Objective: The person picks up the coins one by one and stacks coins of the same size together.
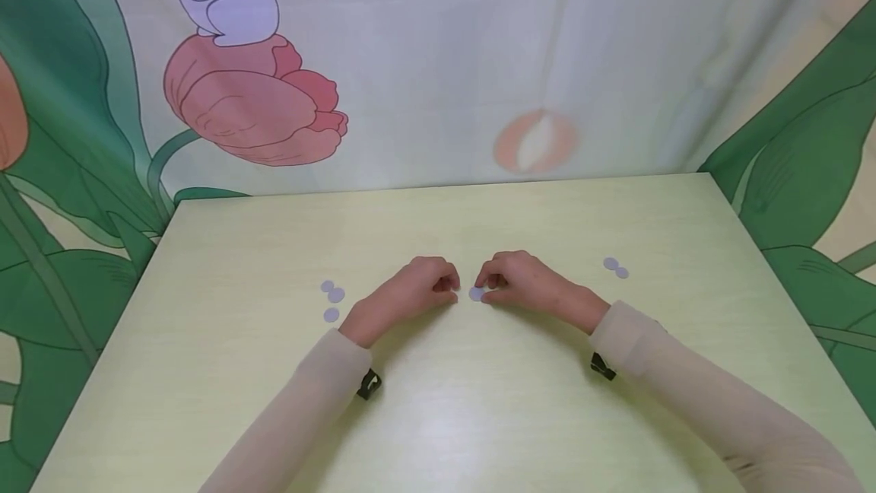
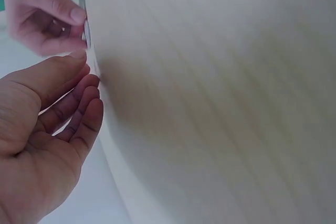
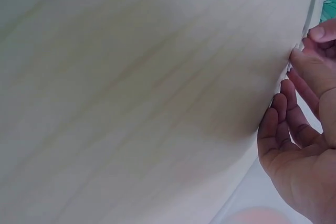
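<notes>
In the head view, my right hand pinches a small pale lilac disc between thumb and fingertips near the middle of the table. The same disc appears almost edge-on in the left wrist view. Just left of it is my left hand, its fingers curved and its thumb near the index fingertip. Whether something thin lies between those fingertips cannot be told. Seen from the right wrist, the right hand has its fingertips close to the tabletop, and the left hand faces it.
Several more lilac discs lie on the pale wooden table: a group of discs beside the left wrist and two touching discs beyond the right forearm. A printed curtain hangs behind the table's far edge.
</notes>
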The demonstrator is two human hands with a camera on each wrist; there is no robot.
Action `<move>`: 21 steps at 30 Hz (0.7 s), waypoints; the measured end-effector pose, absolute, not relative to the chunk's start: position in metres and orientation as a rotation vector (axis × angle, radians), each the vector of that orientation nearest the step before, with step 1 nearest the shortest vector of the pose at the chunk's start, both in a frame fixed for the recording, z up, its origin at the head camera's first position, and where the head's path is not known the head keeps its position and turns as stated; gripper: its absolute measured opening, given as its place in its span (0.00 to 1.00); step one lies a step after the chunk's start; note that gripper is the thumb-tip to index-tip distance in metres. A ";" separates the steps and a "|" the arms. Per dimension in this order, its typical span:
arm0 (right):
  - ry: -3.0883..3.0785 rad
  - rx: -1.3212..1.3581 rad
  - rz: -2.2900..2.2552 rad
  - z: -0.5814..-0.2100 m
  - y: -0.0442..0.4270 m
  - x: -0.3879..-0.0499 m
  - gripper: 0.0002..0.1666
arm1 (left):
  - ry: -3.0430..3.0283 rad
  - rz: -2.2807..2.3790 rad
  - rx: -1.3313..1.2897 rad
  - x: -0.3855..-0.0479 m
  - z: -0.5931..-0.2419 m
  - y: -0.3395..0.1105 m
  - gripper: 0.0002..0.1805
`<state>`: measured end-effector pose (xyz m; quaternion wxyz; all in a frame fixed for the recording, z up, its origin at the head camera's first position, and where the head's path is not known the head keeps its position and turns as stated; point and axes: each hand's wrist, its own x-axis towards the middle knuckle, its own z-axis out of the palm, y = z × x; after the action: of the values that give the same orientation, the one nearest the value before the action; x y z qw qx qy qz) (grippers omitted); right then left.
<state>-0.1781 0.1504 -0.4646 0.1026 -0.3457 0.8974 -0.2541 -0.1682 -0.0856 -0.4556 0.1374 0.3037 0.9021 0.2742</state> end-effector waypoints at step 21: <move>2.631 -1.029 -0.795 -0.461 0.152 -0.174 0.08 | 2.639 0.738 0.780 -0.174 -0.439 -0.256 0.13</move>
<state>-0.1742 0.1523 -0.4607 0.1034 -0.3488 0.8916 -0.2694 -0.1737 -0.2564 -0.4394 0.1459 0.2709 0.9163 0.2563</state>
